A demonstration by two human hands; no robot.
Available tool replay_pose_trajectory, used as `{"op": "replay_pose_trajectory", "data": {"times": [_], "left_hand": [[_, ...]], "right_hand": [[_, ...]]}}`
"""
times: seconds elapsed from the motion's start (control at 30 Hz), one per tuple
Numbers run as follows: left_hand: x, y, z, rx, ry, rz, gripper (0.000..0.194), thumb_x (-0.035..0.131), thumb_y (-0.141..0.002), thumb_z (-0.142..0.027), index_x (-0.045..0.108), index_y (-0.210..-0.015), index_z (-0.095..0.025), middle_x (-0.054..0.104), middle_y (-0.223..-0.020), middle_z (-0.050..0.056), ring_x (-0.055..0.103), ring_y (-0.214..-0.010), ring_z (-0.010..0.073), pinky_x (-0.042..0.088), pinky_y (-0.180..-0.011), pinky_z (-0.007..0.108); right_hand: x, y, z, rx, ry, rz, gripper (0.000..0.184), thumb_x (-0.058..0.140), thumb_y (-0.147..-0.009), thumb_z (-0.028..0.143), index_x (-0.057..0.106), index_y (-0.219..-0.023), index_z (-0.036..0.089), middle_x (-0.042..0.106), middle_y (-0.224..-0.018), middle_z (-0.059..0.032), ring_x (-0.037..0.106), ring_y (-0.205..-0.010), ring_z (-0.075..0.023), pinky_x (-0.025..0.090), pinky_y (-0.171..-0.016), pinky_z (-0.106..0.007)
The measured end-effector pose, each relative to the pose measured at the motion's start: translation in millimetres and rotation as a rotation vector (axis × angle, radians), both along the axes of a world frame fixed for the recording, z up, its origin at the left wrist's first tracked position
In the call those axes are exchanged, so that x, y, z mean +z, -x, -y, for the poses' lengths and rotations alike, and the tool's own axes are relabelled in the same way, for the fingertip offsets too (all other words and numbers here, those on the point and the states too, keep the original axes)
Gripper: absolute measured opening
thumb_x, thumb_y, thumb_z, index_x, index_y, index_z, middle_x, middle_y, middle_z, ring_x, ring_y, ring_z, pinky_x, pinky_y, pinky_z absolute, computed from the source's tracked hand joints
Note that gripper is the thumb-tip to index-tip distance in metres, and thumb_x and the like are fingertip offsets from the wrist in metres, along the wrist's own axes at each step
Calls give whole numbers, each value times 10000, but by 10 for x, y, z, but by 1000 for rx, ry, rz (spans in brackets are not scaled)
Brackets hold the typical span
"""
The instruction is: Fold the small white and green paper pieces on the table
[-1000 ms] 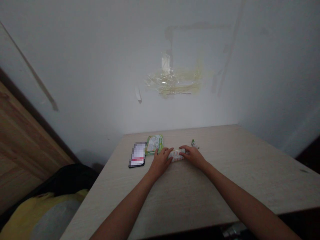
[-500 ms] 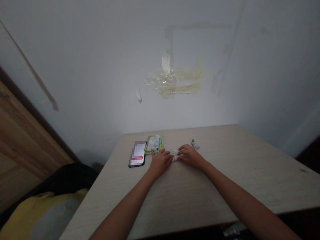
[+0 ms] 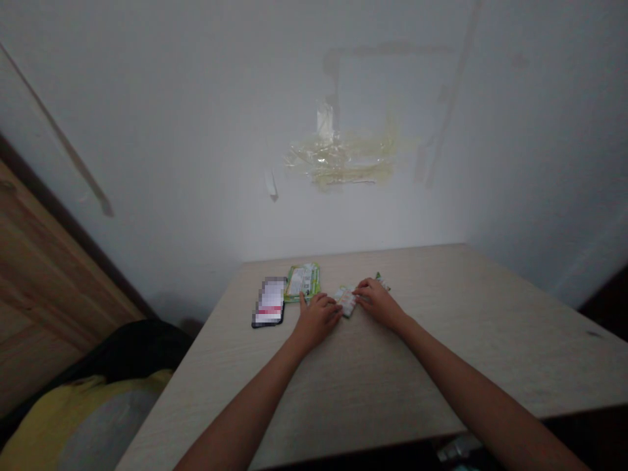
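A small white packet (image 3: 347, 301) with green and pinkish print lies on the table between my hands, slightly turned. My left hand (image 3: 316, 319) rests on the tabletop, its bent fingertips pressing on the packet's left edge and its thumb out toward the larger green-and-white pack (image 3: 303, 282). On the other side, my right hand (image 3: 377, 305) pinches the packet's right edge between thumb and fingers. Just behind that hand, a small green-and-white wrapper (image 3: 383, 282) is partly hidden by it.
A phone (image 3: 269, 302) with a lit, pixelated screen lies left of the green pack. The pale wooden table (image 3: 471, 327) meets a wall (image 3: 196, 131) bearing tape scraps. A yellow-and-grey soft item (image 3: 98, 418) sits at lower left beside a wooden panel (image 3: 44, 281).
The small packet has turned and shows more of its face. My right hand has shifted slightly and now covers part of the wrapper behind it. My left hand has barely moved.
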State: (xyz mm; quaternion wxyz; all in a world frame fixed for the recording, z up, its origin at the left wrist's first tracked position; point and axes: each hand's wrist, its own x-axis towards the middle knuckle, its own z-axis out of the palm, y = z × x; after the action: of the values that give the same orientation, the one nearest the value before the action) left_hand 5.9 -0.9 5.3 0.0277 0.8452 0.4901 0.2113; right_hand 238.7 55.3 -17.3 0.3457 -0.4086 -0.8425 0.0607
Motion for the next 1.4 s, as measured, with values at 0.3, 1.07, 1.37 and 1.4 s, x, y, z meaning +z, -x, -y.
{"op": "replay_pose_trajectory", "data": {"times": [0.3, 1.07, 1.37, 1.4], "left_hand": [[18, -11, 18, -6, 20, 2, 257, 551, -917, -339, 679, -1139, -334, 670, -1160, 47, 511, -1204, 254, 24, -1110, 723], [-52, 38, -37, 100, -37, 31, 196, 544, -920, -319, 703, -1034, -312, 690, -1172, 26, 462, -1278, 282, 35, -1093, 747], [-27, 42, -40, 126, -26, -23, 218, 566, -907, -325, 704, -1074, -344, 670, -1232, 25, 446, -1304, 290, 101, -1092, 741], [-27, 42, -38, 130, -32, -24, 218, 567, -905, -327, 706, -1072, -349, 669, -1234, 23, 440, -1310, 295, 100, -1090, 745]], "right_hand": [[41, 77, 50, 111, 43, 19, 176, 596, -889, 227, 743, -984, 209, 655, -1043, -105, 606, -1009, -229, 490, -920, -415], [72, 27, 60, 88, 136, 42, 280, 578, -899, 240, 712, -1140, 189, 666, -1221, -115, 596, -1143, -247, 447, -1041, -427], [76, 49, 75, 140, 71, 77, 266, 607, -898, 274, 721, -1132, 219, 669, -1228, -97, 562, -1179, -251, 431, -1047, -437], [71, 53, 76, 149, 67, 85, 272, 610, -900, 285, 716, -1142, 223, 662, -1244, -94, 547, -1197, -254, 423, -1056, -447]]}}
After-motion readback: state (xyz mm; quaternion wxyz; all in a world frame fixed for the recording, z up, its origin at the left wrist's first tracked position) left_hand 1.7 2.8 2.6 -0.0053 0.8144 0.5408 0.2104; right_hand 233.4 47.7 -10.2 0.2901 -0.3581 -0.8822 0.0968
